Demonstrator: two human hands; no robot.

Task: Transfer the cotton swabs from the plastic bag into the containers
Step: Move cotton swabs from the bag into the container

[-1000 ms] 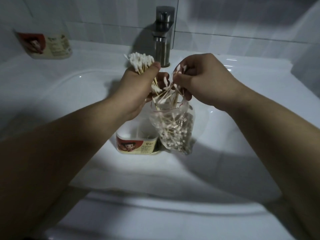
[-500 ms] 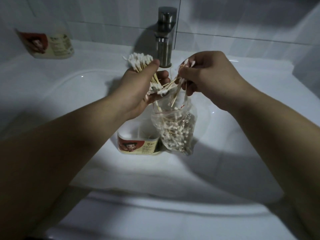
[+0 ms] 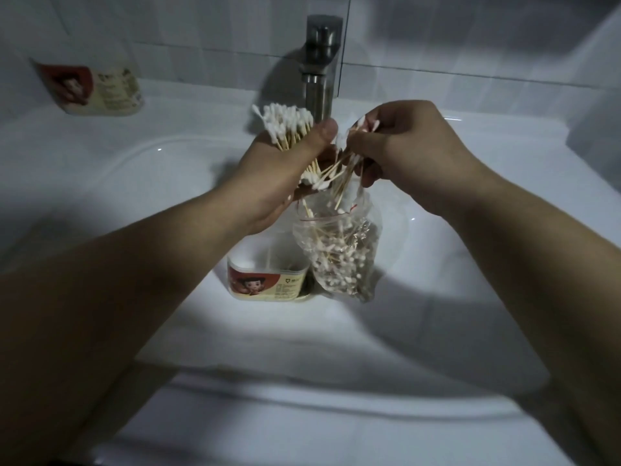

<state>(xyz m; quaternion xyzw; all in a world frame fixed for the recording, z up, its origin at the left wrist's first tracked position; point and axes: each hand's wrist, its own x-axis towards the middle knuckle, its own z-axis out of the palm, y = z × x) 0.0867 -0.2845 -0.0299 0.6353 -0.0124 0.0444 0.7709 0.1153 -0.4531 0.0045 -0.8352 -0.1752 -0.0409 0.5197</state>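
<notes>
Glossy white sink (image 3: 100, 183), brushed metal faucet (image 3: 321, 68), clear crinkled plastic bag (image 3: 339, 257).

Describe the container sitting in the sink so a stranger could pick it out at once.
Start at the metal faucet and drop down into the white basin, below the two hands. The container stands there, touching the clear plastic bag of cotton swabs on its right. Unlike the similar labelled one lying on the back ledge at far left, it is upright and open.

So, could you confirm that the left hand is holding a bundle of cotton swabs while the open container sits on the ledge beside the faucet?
Not quite. The head view shows the left hand holding the bundle of cotton swabs, but the open container sits down in the sink basin, beside the plastic bag, not on the ledge by the faucet.
</notes>
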